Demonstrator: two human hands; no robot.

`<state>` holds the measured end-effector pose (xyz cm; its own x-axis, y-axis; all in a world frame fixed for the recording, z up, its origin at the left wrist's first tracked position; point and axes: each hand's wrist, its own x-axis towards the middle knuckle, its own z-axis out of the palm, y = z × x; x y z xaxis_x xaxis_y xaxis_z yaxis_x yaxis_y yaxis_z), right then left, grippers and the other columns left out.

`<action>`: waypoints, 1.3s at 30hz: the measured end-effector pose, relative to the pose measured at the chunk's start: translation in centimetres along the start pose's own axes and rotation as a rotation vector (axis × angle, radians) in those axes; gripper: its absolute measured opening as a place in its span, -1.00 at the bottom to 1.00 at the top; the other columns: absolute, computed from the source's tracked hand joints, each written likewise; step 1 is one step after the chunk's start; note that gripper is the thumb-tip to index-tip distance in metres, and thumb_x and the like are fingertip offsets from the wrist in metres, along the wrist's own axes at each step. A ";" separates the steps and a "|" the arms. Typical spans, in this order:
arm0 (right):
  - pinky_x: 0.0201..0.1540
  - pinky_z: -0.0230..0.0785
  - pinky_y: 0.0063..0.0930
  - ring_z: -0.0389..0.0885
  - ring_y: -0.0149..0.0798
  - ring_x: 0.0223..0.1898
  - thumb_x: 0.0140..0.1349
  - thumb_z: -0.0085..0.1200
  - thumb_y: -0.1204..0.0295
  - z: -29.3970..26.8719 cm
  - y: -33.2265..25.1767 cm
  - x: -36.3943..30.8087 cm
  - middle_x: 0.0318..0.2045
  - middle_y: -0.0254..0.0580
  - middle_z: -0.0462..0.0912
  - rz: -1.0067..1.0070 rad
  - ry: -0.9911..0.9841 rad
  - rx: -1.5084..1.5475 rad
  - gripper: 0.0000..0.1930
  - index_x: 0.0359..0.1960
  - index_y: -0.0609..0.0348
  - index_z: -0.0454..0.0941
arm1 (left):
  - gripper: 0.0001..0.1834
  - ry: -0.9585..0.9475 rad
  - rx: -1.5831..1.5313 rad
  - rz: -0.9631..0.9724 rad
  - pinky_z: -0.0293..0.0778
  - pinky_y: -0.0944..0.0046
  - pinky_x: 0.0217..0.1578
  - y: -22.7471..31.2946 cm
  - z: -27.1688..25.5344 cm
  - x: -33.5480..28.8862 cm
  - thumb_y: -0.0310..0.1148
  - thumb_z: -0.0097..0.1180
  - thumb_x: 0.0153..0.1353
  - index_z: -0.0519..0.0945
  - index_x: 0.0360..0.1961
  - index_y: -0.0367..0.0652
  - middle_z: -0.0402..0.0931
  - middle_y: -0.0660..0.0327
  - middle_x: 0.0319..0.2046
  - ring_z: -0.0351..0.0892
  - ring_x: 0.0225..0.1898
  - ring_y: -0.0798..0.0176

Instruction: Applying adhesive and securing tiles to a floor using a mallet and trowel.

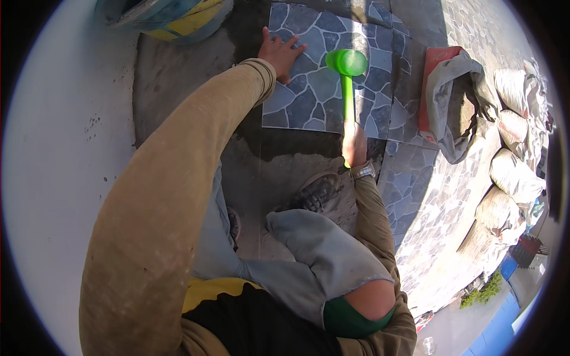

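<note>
A square floor tile [306, 98] with a blue-grey stone pattern and pale lines lies in front of me on wet-looking mortar. On its left edge rests my left hand [281, 54], fingers spread and holding nothing. My right hand [354, 144] grips the handle of a bright green mallet [347, 62]. The mallet's head is over the right half of the tile; whether it touches the surface I cannot tell. A wristwatch sits on my right wrist.
A bucket [178, 21] with a yellow patch stands at the far left by a white wall [65, 148]. Right of the tile are an open sack [445, 113] beside a red box [432, 65], patterned flooring [409, 178] and several filled sacks [515, 175]. My shoe [320, 191] is on the rough grey ground.
</note>
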<state>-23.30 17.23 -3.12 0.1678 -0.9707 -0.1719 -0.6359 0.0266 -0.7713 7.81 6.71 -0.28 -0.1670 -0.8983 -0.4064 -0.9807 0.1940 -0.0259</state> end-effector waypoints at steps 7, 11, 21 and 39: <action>-0.51 0.25 -0.26 0.42 -0.24 -0.61 0.47 -0.15 0.20 -1.0 -6.0 -2.7 -0.64 -0.15 0.44 -0.104 -0.020 0.196 -0.60 -0.41 0.30 0.47 | 0.19 -0.039 0.064 0.070 -0.19 -0.47 0.42 -3.4 1.0 -0.1 -0.16 0.54 -0.12 0.09 0.53 0.41 -0.02 0.38 0.56 0.17 0.45 -0.05; -0.29 0.34 0.06 0.57 0.21 -0.40 0.44 0.00 0.21 0.1 -0.3 -2.8 -0.49 0.14 0.61 -0.186 -0.063 -0.217 -0.65 -0.28 0.32 0.49 | 0.20 -0.044 0.069 0.069 -0.19 -0.47 0.43 -2.5 0.6 0.7 -0.33 0.54 -0.11 0.10 0.52 0.47 -0.05 0.48 0.56 0.13 0.48 0.04; -0.41 0.36 -0.05 0.59 0.19 -0.42 0.43 -0.01 0.33 0.8 -1.6 -3.1 -0.54 0.16 0.54 -0.340 -0.205 -0.194 -0.75 -0.14 0.31 0.54 | 0.22 -0.015 0.031 0.081 -0.20 -0.56 0.40 -2.1 0.0 0.5 -0.34 0.57 -0.16 0.11 0.51 0.51 -0.02 0.48 0.55 0.14 0.48 0.05; -0.43 0.36 -0.04 0.56 0.29 -0.49 0.38 0.02 0.23 -0.2 -8.1 -4.2 -0.54 0.23 0.56 -0.151 -0.113 0.056 -0.66 -0.29 0.35 0.54 | 0.17 0.126 0.039 -0.040 -0.15 -0.56 0.38 -4.9 1.9 -0.8 -0.21 0.59 -0.24 0.24 0.47 0.34 0.12 0.33 0.50 0.23 0.43 0.01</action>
<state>-19.03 21.08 3.99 0.3438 -0.9317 -0.1172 -0.5546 -0.1007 -0.8260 12.93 7.26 -1.55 -0.1414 -0.9477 -0.2861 -0.9825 0.1698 -0.0768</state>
